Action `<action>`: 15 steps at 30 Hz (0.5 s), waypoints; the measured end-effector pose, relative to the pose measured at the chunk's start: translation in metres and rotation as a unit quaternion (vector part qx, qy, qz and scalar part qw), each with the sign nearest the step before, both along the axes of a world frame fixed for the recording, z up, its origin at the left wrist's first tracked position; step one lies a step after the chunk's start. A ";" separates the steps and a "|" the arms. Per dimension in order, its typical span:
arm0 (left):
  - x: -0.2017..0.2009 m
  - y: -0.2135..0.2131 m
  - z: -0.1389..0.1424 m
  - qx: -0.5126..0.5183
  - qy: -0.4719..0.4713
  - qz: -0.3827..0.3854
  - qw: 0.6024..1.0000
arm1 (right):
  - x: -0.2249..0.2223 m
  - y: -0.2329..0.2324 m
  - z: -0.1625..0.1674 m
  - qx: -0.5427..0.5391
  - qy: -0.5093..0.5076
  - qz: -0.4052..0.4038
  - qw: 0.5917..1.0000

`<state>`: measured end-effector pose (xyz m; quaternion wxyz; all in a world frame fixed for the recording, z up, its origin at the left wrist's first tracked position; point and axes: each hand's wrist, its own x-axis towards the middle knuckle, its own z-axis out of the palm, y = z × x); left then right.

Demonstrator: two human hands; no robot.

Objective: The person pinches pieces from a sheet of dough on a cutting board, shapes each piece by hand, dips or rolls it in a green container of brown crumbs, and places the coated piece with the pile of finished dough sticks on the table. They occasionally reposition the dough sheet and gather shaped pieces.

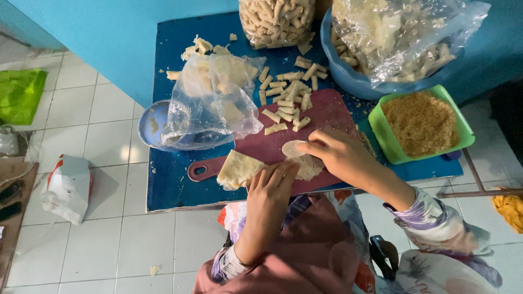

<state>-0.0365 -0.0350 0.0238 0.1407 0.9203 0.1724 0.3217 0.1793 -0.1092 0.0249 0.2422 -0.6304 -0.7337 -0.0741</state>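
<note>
A dark red cutting board (pixel 332 111) lies on a small blue table (pixel 171 179). My right hand (pixel 338 155) pinches a thin pale round wrapper (pixel 292 148) above a lump of pale filling (pixel 310 167) on the board. My left hand (pixel 272 190) rests with fingers together on the board's near edge, touching the filling and next to a flat pale sheet stack (pixel 238 169). Several finished rolled sticks (pixel 289 100) lie in a pile at the board's far end.
A clear bag of wrappers (pixel 215 98) sits on a blue plate (pixel 148 124). A green tub of breadcrumbs (pixel 420 124), a blue basin (pixel 348 76) with a bagged mass and a bag of rolls (pixel 275 22) stand behind. A white bag (pixel 68 188) lies on the tiled floor.
</note>
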 end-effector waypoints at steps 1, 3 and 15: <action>0.000 0.001 -0.001 -0.001 -0.001 0.000 1.000 | -0.001 0.003 0.001 0.002 -0.001 -0.004 1.000; 0.000 0.001 -0.002 -0.005 -0.003 0.000 1.000 | -0.003 0.006 0.001 0.007 -0.002 -0.012 1.000; 0.000 0.001 -0.004 -0.002 -0.006 0.003 1.000 | -0.010 0.003 -0.001 -0.010 0.034 -0.037 0.999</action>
